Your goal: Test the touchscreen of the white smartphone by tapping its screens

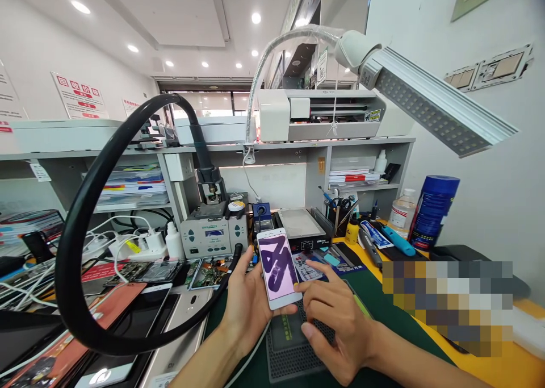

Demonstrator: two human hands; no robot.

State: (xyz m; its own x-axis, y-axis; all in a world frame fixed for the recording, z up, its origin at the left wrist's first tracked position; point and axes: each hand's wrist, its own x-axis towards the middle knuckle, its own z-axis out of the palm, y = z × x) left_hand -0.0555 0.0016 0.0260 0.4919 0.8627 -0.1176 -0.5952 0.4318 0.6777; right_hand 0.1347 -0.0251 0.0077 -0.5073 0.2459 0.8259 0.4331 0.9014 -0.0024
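A white smartphone (278, 268) with its screen lit is tilted up toward me; dark purple shapes show on a pale pink background. My left hand (247, 303) holds it from behind and below, with the thumb along its left edge. My right hand (334, 320) is at the phone's lower right, one finger at the edge of the screen and another stretched out beyond it, the rest loosely curled. Nothing shows in the right hand. Below lies a dark grey repair mat (293, 354) on a green work mat (383, 325). A white cable (251, 359) runs down beside my left wrist.
A hot-air station (213, 234) with a thick black hose (68, 251) stands at back left. Several phones (140, 325) lie at left. A heating plate (300, 226), tool holder (340, 212) and blue can (436, 209) are behind. A lamp (434, 101) hangs upper right.
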